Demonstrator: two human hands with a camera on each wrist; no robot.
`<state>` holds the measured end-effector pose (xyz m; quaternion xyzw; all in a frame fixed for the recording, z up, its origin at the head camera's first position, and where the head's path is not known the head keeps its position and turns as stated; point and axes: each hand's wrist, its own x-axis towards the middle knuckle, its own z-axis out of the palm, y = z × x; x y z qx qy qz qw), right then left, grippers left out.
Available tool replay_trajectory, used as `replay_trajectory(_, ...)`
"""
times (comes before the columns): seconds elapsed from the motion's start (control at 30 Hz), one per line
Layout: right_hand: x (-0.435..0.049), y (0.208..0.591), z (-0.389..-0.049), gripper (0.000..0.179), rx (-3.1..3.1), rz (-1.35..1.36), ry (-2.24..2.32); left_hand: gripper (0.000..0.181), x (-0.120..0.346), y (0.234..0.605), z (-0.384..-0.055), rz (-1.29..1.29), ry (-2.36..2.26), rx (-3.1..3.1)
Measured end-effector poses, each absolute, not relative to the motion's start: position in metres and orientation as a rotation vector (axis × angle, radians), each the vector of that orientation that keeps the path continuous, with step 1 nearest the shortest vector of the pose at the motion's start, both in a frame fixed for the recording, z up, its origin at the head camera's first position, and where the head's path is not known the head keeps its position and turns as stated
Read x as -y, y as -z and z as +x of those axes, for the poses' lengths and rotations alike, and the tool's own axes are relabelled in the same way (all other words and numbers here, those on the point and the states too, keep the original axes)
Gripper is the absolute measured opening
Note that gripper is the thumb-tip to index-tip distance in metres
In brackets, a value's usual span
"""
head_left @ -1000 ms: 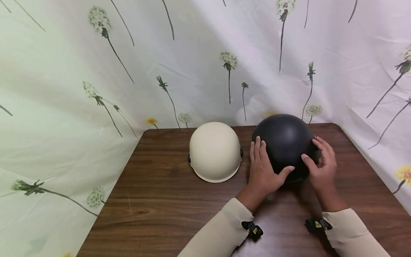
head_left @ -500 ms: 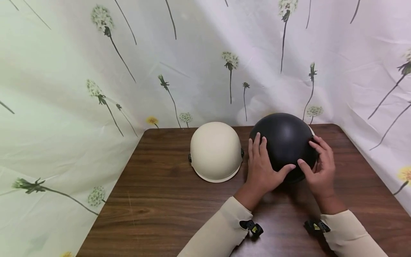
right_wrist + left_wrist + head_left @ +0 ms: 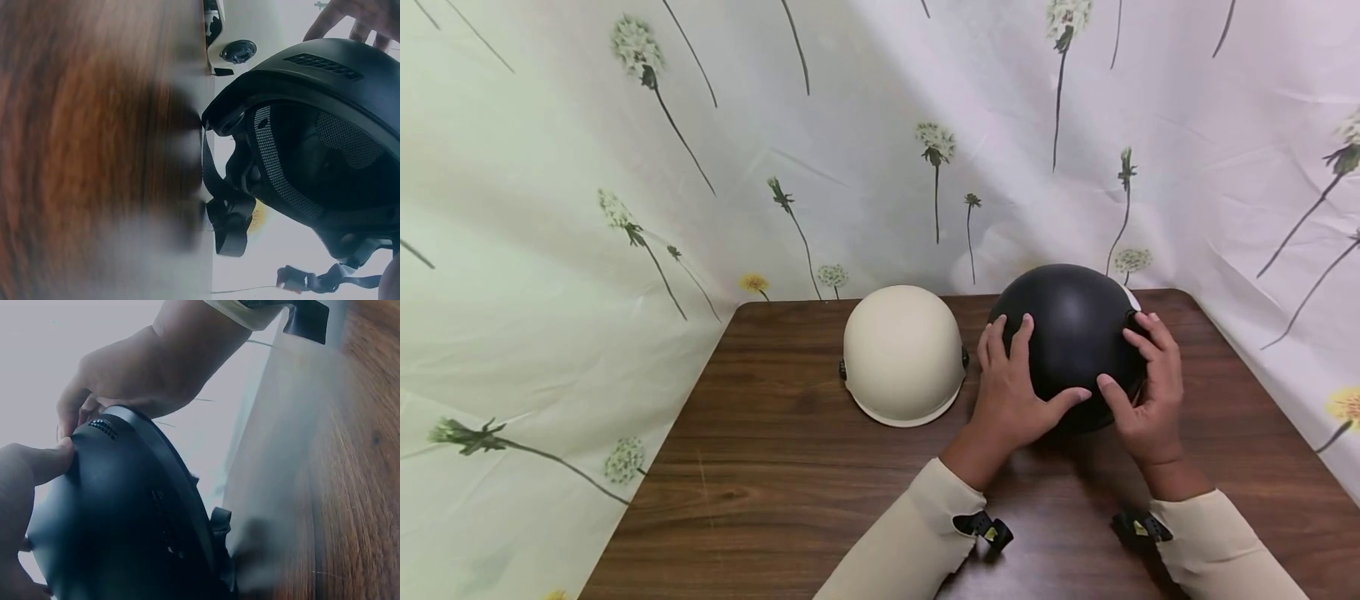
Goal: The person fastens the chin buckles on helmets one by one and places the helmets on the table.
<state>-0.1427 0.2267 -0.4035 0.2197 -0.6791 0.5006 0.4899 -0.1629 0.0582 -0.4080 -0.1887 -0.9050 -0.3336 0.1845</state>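
Black helmet (image 3: pixel 1071 333) is being held just right of the cream helmet (image 3: pixel 902 354); left hand (image 3: pixel 1013 396) is gripping the side nearer it, right hand (image 3: pixel 1157 408) the farther — apparently a positioning step, the next move probably calling for steady two-handed support.
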Motion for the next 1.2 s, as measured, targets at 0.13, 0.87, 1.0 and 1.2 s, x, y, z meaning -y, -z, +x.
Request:
replay_trajectory(0.13,-0.226,0.400,-0.142,0.062,1.658,0.536,-1.162,0.117,-0.059,0.405,-0.160,-0.538,0.972,2.545)
replay_trajectory(0.87,-0.223,0.399,-0.137,0.068,1.706,0.585,-1.034,0.138,-0.054,0.401,-0.158,-0.522,0.877,2.756)
replay_trajectory(1.0,-0.221,0.405,-0.139,0.062,1.744,0.641,-1.003,0.134,-0.053,0.401,-0.159,-0.497,0.948,2.785)
replay_trajectory(1.2,-0.222,0.414,-0.146,0.060,1.732,0.740,-0.982,0.134,-0.052,0.400,-0.161,-0.466,0.993,2.758)
